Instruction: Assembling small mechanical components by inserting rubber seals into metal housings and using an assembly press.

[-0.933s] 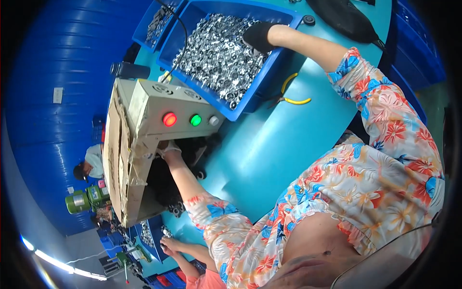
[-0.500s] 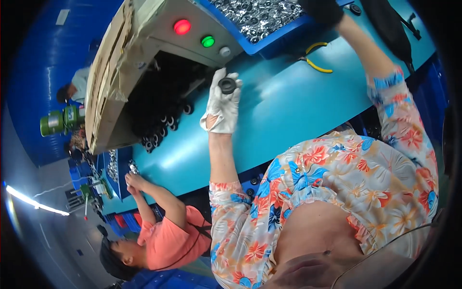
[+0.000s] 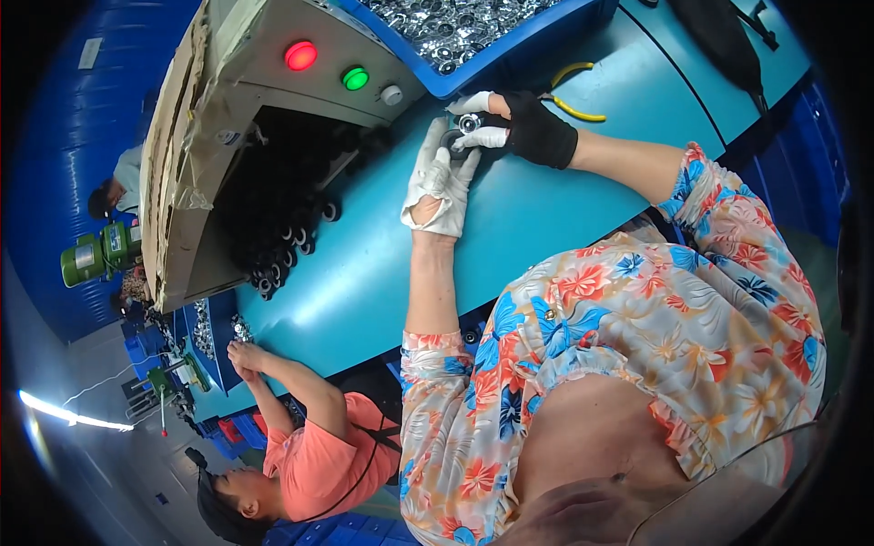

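My left hand (image 3: 437,193), in a white glove, is closed around a round black ring-shaped part (image 3: 451,139) above the blue-green table. Against it from the right comes my right hand (image 3: 533,129), in a black glove with white finger coverings. A small shiny metal ring (image 3: 470,124) is pinched between its fingers, right beside the black part. The fingers hide part of both pieces, so I cannot tell whether they are joined.
Beyond my hands is a blue bin (image 3: 443,92) of shiny metal parts. Yellow-handled pliers (image 3: 579,113) lie right of it. At left stands a box-like machine (image 3: 273,77) with lit buttons and a heap of black rings (image 3: 296,238). A co-worker (image 3: 314,455) sits at left.
My right hand has come from the blue bin down to my left hand, bringing a metal ring. The left fingers have curled around the black ring, which lay on the open palm before.
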### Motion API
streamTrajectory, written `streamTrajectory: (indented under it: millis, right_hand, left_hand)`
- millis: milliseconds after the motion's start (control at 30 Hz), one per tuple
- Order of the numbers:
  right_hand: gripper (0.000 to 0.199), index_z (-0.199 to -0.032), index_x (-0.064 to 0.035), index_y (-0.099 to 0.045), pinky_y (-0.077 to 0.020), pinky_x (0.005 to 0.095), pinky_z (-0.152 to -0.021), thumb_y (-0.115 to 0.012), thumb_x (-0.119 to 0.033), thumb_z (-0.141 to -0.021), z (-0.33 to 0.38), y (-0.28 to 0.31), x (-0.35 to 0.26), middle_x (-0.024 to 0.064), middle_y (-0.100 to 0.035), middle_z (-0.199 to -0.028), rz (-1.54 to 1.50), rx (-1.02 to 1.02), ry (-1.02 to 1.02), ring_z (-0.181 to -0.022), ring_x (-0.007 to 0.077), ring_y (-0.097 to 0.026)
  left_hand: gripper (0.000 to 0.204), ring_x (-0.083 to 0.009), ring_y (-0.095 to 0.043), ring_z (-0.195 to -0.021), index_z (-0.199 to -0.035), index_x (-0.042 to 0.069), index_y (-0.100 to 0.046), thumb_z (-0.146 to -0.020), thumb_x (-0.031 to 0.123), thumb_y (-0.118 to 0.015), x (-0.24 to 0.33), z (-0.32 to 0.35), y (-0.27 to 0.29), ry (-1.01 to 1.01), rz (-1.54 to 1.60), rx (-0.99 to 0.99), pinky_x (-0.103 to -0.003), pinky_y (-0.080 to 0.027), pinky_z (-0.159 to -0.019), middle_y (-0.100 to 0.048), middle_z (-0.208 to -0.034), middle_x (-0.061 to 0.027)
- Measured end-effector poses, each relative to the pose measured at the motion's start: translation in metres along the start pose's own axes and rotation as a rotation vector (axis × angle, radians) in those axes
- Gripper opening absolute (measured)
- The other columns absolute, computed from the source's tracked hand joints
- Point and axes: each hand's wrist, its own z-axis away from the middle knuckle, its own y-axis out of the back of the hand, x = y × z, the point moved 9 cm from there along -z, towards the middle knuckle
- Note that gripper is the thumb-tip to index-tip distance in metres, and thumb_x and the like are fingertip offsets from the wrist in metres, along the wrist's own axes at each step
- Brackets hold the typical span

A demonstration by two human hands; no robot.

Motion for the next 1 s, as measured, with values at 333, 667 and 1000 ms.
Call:
streamTrajectory:
  millis: [333, 667, 1000]
  right_hand:
    - [0.032, -0.104, 0.0012, -0.059, -0.0472, 0.0313, -0.080, -0.066, -0.015, -0.078, 0.002, -0.013, 0.011, 0.0133, -0.063, -0.098, 0.033, -0.191, -0.104, -0.090, 0.0257, -0.061]
    - [0.031, -0.104, 0.0009, -0.059, -0.0463, 0.0311, -0.080, -0.066, -0.012, -0.077, 0.004, -0.014, 0.015, 0.0135, -0.063, -0.099, 0.027, -0.188, -0.060, -0.091, 0.0233, -0.061]
    - [0.031, -0.103, 0.0008, -0.059, -0.0479, 0.0317, -0.074, -0.066, -0.014, -0.077, 0.003, -0.008, 0.002, 0.0149, -0.063, -0.094, 0.034, -0.115, 0.064, -0.083, 0.0249, -0.062]
  left_hand:
    - [0.058, -0.0222, -0.058, -0.096, -0.132, -0.004, -0.031, -0.086, 0.016, -0.059, 0.002, 0.002, 0.015, 0.054, -0.006, 0.093, -0.030, -0.054, -0.083, -0.049, -0.115, -0.0132]
    - [0.056, -0.0221, -0.057, -0.099, -0.133, -0.004, -0.031, -0.087, 0.016, -0.057, 0.003, 0.001, 0.015, 0.041, -0.042, 0.077, -0.031, -0.054, -0.082, -0.049, -0.119, -0.0145]
    - [0.041, -0.0237, -0.063, -0.073, -0.126, -0.003, -0.040, -0.091, 0.016, -0.051, 0.007, 0.005, 0.027, -0.052, -0.147, 0.233, -0.023, -0.054, -0.055, -0.056, -0.107, -0.0181]
